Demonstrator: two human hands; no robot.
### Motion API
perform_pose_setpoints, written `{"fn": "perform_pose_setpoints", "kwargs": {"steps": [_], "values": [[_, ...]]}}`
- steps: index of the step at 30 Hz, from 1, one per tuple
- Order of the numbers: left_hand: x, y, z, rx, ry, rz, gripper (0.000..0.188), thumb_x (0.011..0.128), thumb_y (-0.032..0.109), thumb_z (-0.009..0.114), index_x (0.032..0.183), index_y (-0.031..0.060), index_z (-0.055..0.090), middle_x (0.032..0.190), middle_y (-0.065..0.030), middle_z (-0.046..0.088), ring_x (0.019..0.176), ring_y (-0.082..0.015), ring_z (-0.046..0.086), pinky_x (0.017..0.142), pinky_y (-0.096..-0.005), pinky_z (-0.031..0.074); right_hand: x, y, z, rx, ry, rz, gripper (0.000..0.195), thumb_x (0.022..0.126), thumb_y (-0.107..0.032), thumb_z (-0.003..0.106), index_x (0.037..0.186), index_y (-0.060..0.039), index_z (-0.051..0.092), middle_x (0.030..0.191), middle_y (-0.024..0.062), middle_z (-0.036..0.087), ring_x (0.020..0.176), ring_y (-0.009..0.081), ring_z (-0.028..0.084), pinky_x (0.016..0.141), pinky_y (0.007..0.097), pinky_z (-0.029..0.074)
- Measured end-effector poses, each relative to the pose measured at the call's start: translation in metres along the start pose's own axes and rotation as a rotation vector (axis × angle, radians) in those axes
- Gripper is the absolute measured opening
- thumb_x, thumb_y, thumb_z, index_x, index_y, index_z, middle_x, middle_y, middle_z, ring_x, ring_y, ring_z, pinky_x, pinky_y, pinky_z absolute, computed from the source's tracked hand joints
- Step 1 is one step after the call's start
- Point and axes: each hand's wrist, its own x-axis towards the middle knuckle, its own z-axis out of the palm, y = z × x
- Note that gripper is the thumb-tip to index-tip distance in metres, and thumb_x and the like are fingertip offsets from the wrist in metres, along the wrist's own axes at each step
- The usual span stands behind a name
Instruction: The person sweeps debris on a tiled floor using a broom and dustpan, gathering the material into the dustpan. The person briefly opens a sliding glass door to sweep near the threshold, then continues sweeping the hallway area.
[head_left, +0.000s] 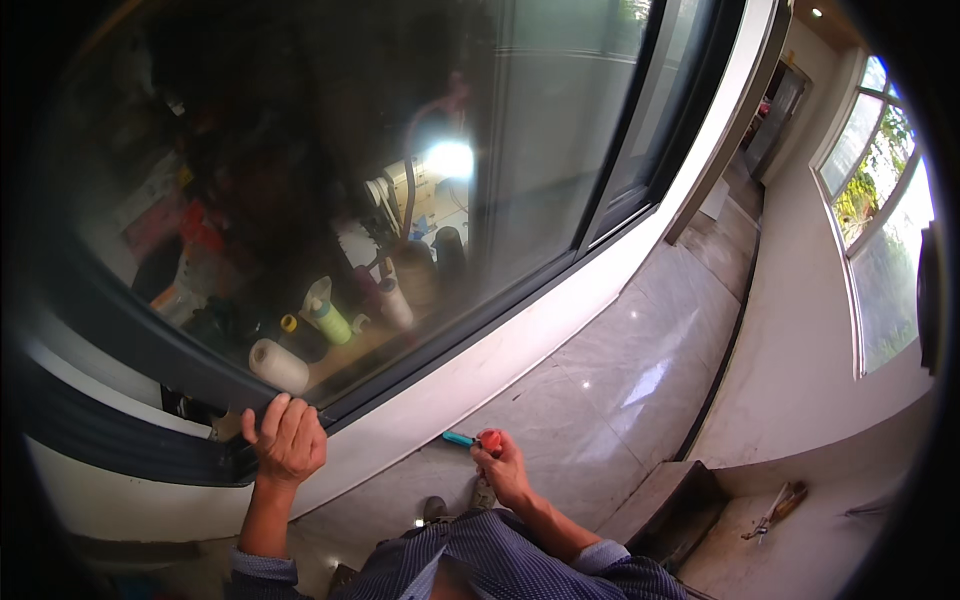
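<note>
My left hand (289, 442) grips the lower corner of a dark-framed sliding window sash (345, 409), its fingers curled over the frame. A narrow gap shows between the sash and the outer frame on the left. My right hand (501, 466), held in front of my body, is closed around a small red object (489, 440) and a teal-handled tool (458, 439) that sticks out to the left; their exact kind cannot be told. Behind the glass stand thread cones, a white one (279, 365) near the corner and a yellow-green one (331, 322) beyond it.
A white ledge (487, 375) runs below the window, above a grey tiled floor (600, 375). At lower right stands a dark open trough or box (675, 510), with hand tools (778, 510) beside it. A paned window (874, 195) is in the right wall. A bright lamp (450, 159) shines behind the glass.
</note>
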Motion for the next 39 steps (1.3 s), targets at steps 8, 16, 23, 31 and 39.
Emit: {"fn": "perform_pose_setpoints", "kwargs": {"steps": [8, 16, 23, 31, 39], "values": [[-0.030, -0.017, -0.029, 0.055, -0.081, -0.070, 0.012, 0.075, 0.007, 0.062, 0.086, 0.0074, 0.066, 0.100, -0.0039, 0.063, 0.117, -0.0274, 0.049, 0.112, -0.0528, 0.016, 0.004, -0.011, 0.005, -0.087, -0.088, 0.039, 0.023, 0.087, -0.012, 0.064, 0.107, -0.0089, 0.054, 0.068, -0.0003, 0.053, 0.054, 0.0081, 0.048, 0.044, 0.0237, 0.036], [-0.057, -0.033, -0.052, 0.106, -0.128, -0.150, 0.013, 0.077, 0.005, 0.060, 0.088, 0.0045, 0.066, 0.103, -0.0066, 0.063, 0.119, -0.0301, 0.048, 0.111, -0.0542, 0.021, 0.000, -0.005, 0.013, -0.125, -0.136, 0.067, 0.022, 0.086, -0.009, 0.063, 0.105, -0.0093, 0.054, 0.070, 0.0003, 0.055, 0.053, 0.0078, 0.048, 0.043, 0.0235, 0.036], [-0.066, -0.042, -0.067, 0.142, -0.172, -0.182, 0.012, 0.078, 0.005, 0.061, 0.090, 0.0041, 0.065, 0.104, -0.0076, 0.062, 0.120, -0.0316, 0.048, 0.110, -0.0554, 0.023, -0.010, -0.012, 0.013, -0.149, -0.165, 0.065, 0.020, 0.085, -0.005, 0.061, 0.103, -0.0077, 0.053, 0.071, 0.0003, 0.055, 0.052, 0.0078, 0.048, 0.043, 0.0232, 0.038], [-0.059, -0.046, -0.083, 0.167, -0.194, -0.237, 0.011, 0.078, 0.002, 0.061, 0.088, 0.0043, 0.064, 0.103, -0.0067, 0.062, 0.118, -0.0306, 0.049, 0.109, -0.0545, 0.025, -0.022, -0.017, 0.010, -0.150, -0.194, 0.092, 0.020, 0.083, -0.003, 0.061, 0.102, -0.0081, 0.053, 0.072, -0.0011, 0.054, 0.055, 0.0070, 0.049, 0.045, 0.0219, 0.039], [-0.063, -0.054, -0.093, 0.163, -0.201, -0.248, 0.011, 0.078, 0.002, 0.062, 0.088, 0.0043, 0.064, 0.102, -0.0060, 0.062, 0.118, -0.0298, 0.050, 0.109, -0.0546, 0.025, -0.034, -0.012, 0.016, -0.168, -0.196, 0.094, 0.017, 0.085, -0.005, 0.059, 0.100, -0.0089, 0.053, 0.074, -0.0010, 0.057, 0.054, 0.0064, 0.049, 0.044, 0.0215, 0.038]]}}
